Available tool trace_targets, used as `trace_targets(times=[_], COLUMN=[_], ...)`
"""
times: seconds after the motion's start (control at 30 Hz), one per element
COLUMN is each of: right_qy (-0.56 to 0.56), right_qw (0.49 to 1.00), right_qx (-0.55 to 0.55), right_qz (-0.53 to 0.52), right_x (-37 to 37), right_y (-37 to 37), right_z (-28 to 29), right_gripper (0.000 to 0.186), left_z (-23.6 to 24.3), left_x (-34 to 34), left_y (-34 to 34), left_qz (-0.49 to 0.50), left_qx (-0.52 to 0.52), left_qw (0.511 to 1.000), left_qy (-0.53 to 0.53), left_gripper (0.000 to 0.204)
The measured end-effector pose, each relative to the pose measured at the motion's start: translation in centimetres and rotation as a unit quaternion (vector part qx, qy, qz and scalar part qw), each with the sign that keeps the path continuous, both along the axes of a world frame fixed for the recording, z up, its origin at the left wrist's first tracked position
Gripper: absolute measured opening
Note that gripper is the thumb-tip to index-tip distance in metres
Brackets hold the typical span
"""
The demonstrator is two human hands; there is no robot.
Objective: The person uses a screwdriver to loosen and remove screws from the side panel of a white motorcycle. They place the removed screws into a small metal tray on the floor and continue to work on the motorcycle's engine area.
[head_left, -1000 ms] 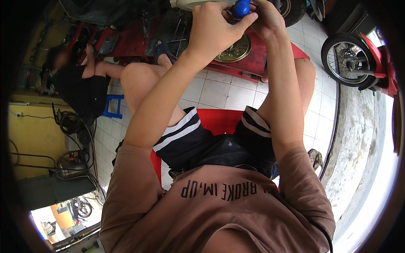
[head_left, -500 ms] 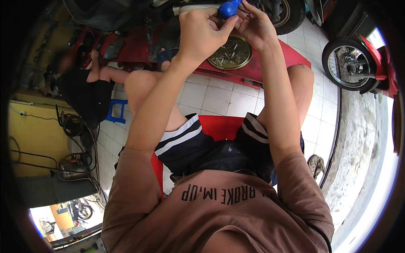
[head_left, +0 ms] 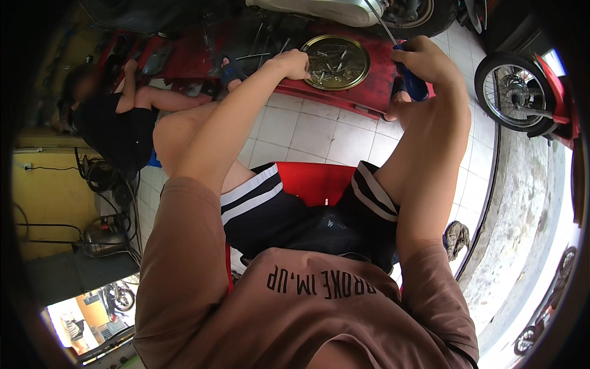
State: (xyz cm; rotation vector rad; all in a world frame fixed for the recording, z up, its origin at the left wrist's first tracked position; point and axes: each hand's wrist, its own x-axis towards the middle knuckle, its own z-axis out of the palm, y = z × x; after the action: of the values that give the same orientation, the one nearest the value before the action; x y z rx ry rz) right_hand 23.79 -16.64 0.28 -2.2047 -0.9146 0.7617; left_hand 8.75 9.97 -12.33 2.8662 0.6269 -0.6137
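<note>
Right hand [head_left: 432, 60] clenching screwdriver [head_left: 415, 87] right of tray [head_left: 360, 69]; left hand [head_left: 292, 64] lying half-curled at its rim, hold unclear, one nudge risking spilled metal bits [head_left: 338, 66]

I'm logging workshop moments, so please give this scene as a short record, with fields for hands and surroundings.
Right hand: holds blue-handled tool
Left hand: at left rim of tray; contact unclear
Tray: round, gold, holding small metal parts, on red platform
Other person: far left, black top
Motorbike: right, red, partly in view
</note>
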Motion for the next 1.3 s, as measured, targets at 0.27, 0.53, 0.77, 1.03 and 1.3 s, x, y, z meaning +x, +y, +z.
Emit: trace_targets(times=[0.27,0.53,0.77,1.03,1.3], right_qy=[-0.071,-0.069,-0.062,-0.021,-0.070], right_qw=[0.995,0.994,0.997,0.997,0.965], right_qx=[-0.077,-0.077,-0.039,0.076,0.246], right_qz=[0.001,-0.021,-0.012,-0.016,0.057], right_x=[-1.0,-0.9,-1.1,-1.1,-3.4], right_y=[0.3,-0.1,0.5,0.6,0.9], right_z=[-1.1,-1.3,-1.6,-0.2,0.9], right_gripper=[0.033,0.027,0.022,0.033,0.034], left_z=[-15.2,-17.8,-16.0,2.4,13.1], left_x=[4.5,6.6,6.4,4.3,-1.9], left_y=[2.9,1.9,6.7,7.5,5.4], left_qz=[0.179,0.141,0.167,0.188,0.190], left_qx=[-0.077,0.001,-0.377,-0.667,-0.545], left_qw=[0.967,0.962,0.849,0.647,0.690], left_qy=[-0.164,-0.232,-0.331,-0.318,-0.437], left_gripper=[0.021,0.010,0.010,0.021,0.019])
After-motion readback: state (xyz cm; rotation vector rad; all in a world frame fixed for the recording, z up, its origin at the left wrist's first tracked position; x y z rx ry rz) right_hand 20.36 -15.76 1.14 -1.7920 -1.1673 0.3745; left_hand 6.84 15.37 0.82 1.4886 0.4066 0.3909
